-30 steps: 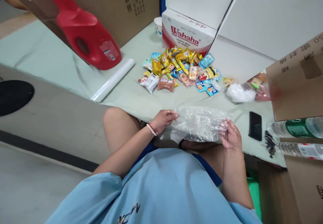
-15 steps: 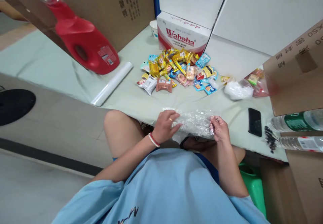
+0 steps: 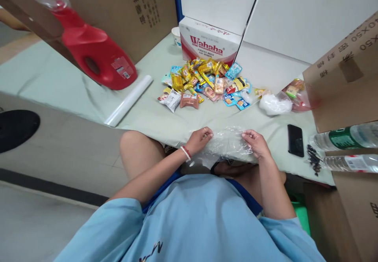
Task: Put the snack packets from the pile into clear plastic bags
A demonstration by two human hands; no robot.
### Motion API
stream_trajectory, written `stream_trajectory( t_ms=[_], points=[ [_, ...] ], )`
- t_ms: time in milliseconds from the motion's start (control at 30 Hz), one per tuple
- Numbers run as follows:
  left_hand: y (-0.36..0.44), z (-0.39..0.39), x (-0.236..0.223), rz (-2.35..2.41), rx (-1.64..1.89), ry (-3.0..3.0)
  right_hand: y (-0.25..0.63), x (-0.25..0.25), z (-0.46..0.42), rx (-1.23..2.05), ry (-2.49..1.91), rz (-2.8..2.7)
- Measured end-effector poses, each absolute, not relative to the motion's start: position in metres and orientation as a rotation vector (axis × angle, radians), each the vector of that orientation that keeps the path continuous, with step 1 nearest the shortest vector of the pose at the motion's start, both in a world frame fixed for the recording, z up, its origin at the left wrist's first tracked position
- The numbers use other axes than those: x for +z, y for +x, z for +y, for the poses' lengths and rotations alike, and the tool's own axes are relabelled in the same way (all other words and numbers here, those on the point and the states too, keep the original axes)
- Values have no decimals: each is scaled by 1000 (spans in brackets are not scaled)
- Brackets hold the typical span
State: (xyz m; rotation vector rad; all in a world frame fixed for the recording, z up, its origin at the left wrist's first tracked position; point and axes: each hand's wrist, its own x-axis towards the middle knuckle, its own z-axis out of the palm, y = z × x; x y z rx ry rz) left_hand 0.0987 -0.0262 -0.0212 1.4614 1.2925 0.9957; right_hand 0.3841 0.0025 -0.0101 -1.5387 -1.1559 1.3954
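Observation:
A crinkled sheet of clear plastic film (image 3: 226, 142), perhaps a bag, stretches between my two hands over the table's front edge. My left hand (image 3: 200, 140), with a ring and a red-and-white bracelet at the wrist, pinches its left side. At the right side, thumb and fingers of my right hand (image 3: 256, 143) are closed on the film. Beyond the hands lies a heap of wrapped snacks (image 3: 206, 78), in yellow, blue, brown and silver packets. A roll of clear film (image 3: 129, 101) rests to the left of the heap.
A red jug (image 3: 99, 53) stands at the left before a large cardboard box (image 3: 118, 13). Behind the snacks are a Wahaha carton (image 3: 209, 43) and a paper cup (image 3: 176, 36). To the right lie a white plastic bag (image 3: 275, 103), a phone (image 3: 295, 140) and two water bottles (image 3: 344, 138).
My left hand has gone from spread fingers above the film to a pinch on it. The film is pulled up and spread a little more between both hands. The view has shifted slightly.

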Motion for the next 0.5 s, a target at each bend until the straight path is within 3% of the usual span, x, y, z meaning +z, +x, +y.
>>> stream_trajectory(
  t_ms=[133, 367, 500],
  points=[
    [90, -8, -8, 1307, 1042, 1012, 403, -1, 33, 1280, -1575, -1280],
    [95, 19, -16, 1462, 1099, 794, 393, 48, 29, 360, -1591, -1393],
    [101, 27, -29, 1521, 1109, 749, 341, 37, -15, 331, -1320, -1887]
  ],
)
